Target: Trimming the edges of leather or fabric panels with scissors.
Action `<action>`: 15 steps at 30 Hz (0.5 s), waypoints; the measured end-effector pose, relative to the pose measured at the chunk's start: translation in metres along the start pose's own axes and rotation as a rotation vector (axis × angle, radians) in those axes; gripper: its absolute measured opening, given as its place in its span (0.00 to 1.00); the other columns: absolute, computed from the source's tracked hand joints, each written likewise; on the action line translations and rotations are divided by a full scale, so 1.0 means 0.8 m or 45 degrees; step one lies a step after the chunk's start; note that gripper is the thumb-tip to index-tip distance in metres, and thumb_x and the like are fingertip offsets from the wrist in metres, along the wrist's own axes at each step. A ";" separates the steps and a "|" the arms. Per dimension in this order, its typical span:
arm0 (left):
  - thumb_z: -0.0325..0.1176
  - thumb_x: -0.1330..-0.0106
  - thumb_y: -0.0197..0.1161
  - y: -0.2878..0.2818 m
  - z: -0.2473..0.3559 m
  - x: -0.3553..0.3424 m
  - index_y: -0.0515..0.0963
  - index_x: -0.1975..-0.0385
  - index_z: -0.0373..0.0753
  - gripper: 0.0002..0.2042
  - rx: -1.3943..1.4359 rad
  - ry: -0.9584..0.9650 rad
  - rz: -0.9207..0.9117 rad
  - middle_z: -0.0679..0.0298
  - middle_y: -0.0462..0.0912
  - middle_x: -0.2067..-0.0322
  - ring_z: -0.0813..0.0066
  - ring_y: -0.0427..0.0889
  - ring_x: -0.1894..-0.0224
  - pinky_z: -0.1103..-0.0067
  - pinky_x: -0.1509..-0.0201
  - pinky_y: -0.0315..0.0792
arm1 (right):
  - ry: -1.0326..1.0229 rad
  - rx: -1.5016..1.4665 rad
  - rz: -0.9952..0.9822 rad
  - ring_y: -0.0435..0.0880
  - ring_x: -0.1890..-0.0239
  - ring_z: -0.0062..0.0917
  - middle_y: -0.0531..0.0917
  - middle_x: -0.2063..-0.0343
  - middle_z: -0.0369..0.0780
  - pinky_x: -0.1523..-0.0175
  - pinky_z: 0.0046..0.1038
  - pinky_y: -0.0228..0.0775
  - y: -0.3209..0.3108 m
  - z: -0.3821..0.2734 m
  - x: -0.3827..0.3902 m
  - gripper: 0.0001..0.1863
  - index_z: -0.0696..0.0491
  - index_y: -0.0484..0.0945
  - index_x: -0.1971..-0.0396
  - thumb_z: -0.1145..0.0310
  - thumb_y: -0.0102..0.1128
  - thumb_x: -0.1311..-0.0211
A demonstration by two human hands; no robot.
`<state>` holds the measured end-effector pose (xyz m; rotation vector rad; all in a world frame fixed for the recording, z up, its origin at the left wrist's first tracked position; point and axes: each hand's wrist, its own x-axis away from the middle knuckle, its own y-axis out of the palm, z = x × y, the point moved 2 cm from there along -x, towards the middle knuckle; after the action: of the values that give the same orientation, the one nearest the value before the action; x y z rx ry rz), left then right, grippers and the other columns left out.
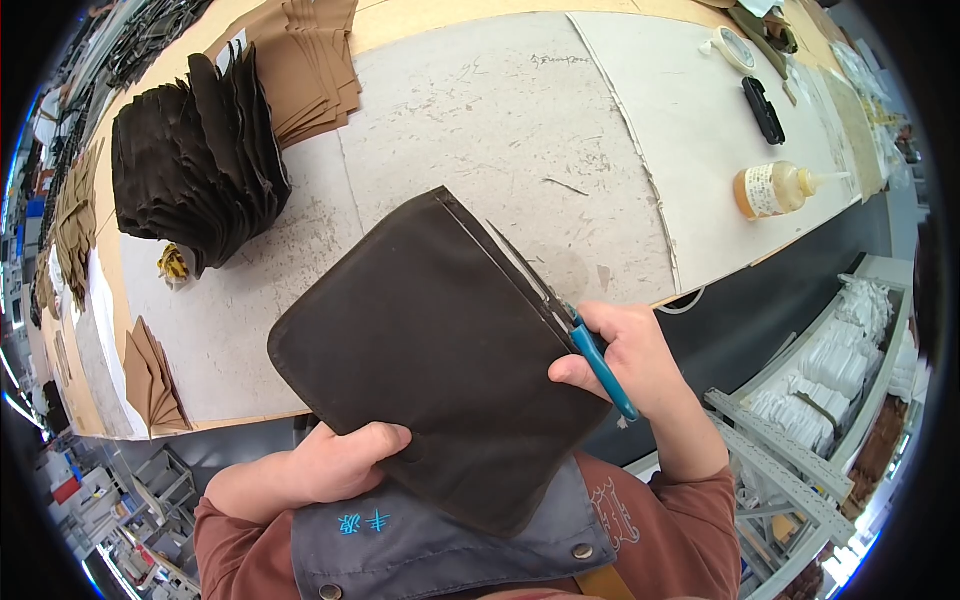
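A dark brown flat leather-like panel (410,320) with rounded corners is tilted in front of my body, its far end over the worktable. My left hand (345,462) grips its near left edge, thumb pressed on top and fingers hidden underneath. Closed around scissors (604,376) with blue handles is my right hand (640,345), at the panel's right side. The blades run along that right edge, where a narrow strip shows beside the main face. Whether the blades are cutting through it, I cannot tell.
At the far left a thick stack of dark panels (195,165) stands by fanned brown sheets (305,75). More brown pieces (152,380) lie at the near left. A bottle of amber liquid (770,190), a black object (763,110) and a tape roll (735,48) occupy the right.
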<state>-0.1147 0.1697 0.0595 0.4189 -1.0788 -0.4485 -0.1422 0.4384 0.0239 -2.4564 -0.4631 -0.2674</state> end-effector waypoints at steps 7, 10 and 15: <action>0.22 0.43 0.47 0.001 -0.004 0.002 0.59 0.39 0.30 0.27 0.076 0.007 0.000 0.51 0.66 0.41 0.58 0.67 0.39 0.64 0.34 0.61 | 0.031 0.021 -0.046 0.70 0.84 0.30 0.69 0.88 0.38 0.75 0.27 0.65 -0.007 -0.009 -0.002 0.33 0.55 0.67 0.83 0.38 0.70 0.58; 0.22 0.43 0.47 0.002 -0.004 0.003 0.59 0.39 0.30 0.27 0.089 0.014 -0.015 0.52 0.66 0.41 0.58 0.67 0.39 0.64 0.34 0.61 | 0.057 0.064 -0.082 0.72 0.82 0.31 0.70 0.86 0.39 0.73 0.28 0.66 -0.010 -0.016 -0.007 0.34 0.55 0.67 0.82 0.36 0.68 0.57; 0.22 0.43 0.46 0.004 -0.003 0.003 0.59 0.39 0.30 0.27 0.111 0.015 -0.031 0.51 0.66 0.41 0.58 0.67 0.39 0.64 0.34 0.61 | 0.035 0.140 -0.121 0.73 0.82 0.31 0.71 0.86 0.39 0.73 0.29 0.66 -0.009 -0.024 -0.017 0.35 0.55 0.67 0.82 0.34 0.66 0.57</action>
<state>-0.1112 0.1712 0.0620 0.5114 -1.0856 -0.4213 -0.1588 0.4285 0.0391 -2.3246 -0.5682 -0.3067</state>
